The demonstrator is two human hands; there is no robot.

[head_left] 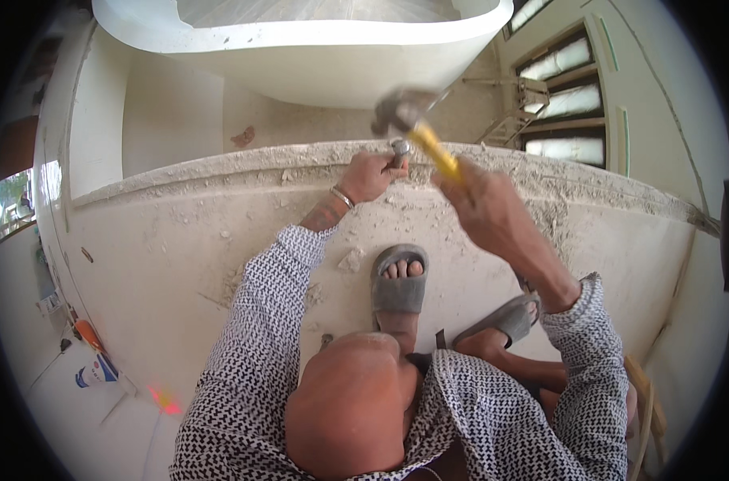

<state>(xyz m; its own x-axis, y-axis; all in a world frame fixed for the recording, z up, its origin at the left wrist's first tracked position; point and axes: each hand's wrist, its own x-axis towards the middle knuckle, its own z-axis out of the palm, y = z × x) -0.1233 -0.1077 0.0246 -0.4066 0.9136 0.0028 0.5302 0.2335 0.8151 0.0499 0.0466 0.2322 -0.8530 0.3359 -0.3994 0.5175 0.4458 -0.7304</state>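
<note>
My left hand (367, 176) is closed around a metal chisel (401, 148), its struck end pointing up, at the rough ledge edge (300, 160). Most of the chisel's shaft is hidden by my fingers. In my right hand (486, 207) is a claw hammer (435, 148) with a yellow handle, gripped partway along. Its dark head is blurred by motion and hangs above and beside the chisel's top, apart from it. Broken plaster or concrete crumbs lie along the edge around both hands.
I squat on a pale, dusty floor (164, 280) in grey sandals (399, 280). Past the ledge there is a drop to a lower level with a curved white wall (316, 68) and a wooden ladder-like frame (512, 120). A loose chunk (351, 260) lies by my foot.
</note>
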